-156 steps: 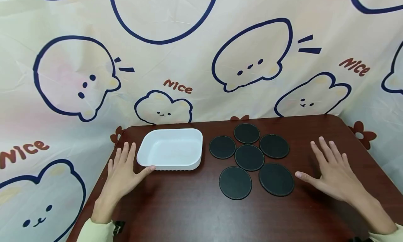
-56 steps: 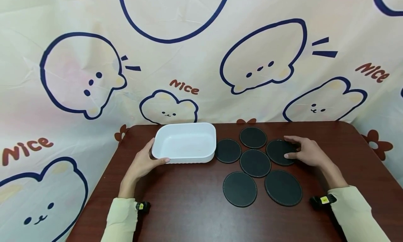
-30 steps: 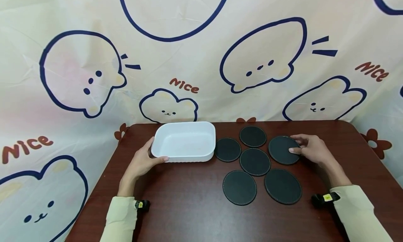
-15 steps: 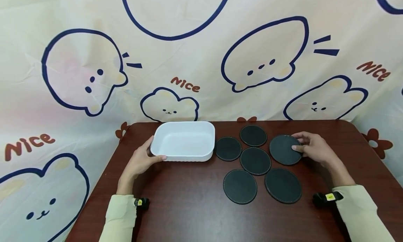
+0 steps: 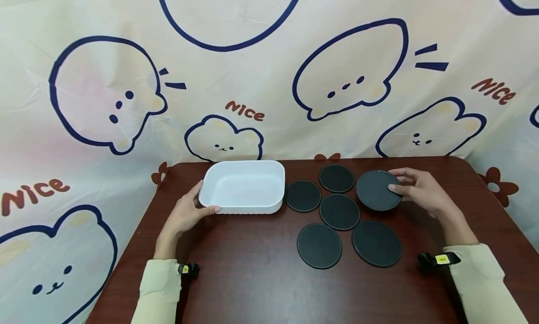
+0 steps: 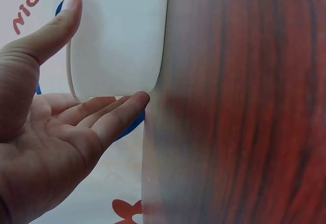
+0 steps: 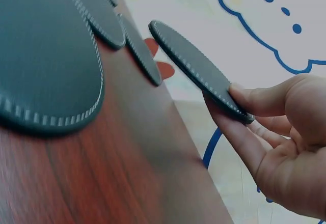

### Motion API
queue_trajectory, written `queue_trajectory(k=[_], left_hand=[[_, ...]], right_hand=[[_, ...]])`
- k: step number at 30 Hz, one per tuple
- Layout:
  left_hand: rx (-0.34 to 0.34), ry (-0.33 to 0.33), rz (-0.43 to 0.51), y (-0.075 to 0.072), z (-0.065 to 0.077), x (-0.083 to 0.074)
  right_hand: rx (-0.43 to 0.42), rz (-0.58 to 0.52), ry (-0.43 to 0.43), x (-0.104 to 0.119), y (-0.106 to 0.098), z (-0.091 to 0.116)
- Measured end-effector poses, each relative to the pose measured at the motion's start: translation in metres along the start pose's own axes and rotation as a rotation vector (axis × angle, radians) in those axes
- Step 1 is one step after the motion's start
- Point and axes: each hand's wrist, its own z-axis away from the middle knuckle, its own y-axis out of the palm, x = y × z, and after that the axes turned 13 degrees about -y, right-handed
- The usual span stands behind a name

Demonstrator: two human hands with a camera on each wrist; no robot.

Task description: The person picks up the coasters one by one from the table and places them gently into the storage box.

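Between thumb and fingers, my right hand (image 5: 425,191) pinches a round black coaster (image 5: 377,190) by its right edge. In the right wrist view that coaster (image 7: 196,66) has stitching round its rim and is tilted up off the table. My left hand (image 5: 183,214) holds the left end of a white rectangular plastic tub (image 5: 242,187). Its thumb lies at the near front corner, and in the left wrist view its fingers (image 6: 119,117) lie along the short end of the tub (image 6: 122,35). Nothing shows inside the tub.
Several more black coasters lie flat between the tub and my right hand, among them a middle coaster (image 5: 339,212) and a near coaster (image 5: 319,246). The dark wooden table (image 5: 252,272) reaches back to a printed curtain (image 5: 278,80).
My right hand came in from the right, took the coaster at the right and lifted it. My left hand took hold of the tub, which has shifted towards the coasters.
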Motion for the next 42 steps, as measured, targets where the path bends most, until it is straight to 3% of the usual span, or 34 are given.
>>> queue_trajectory(k=[10, 19, 31, 42], left_hand=[[0.008, -0.005, 0.006, 0.000, 0.001, 0.001], [0.003, -0.002, 0.010, -0.001, 0.002, 0.001], [0.002, 0.003, 0.018, 0.001, 0.001, 0.001], [-0.004, 0.016, 0.011, 0.001, 0.001, 0.001]], right_hand=[[0.009, -0.189, 0.021, 0.013, 0.015, -0.009], [-0.002, -0.358, -0.012, 0.025, 0.038, -0.017], [-0.064, -0.529, -0.032, 0.035, 0.072, -0.028], [-0.042, -0.637, -0.023, 0.054, 0.102, -0.040]])
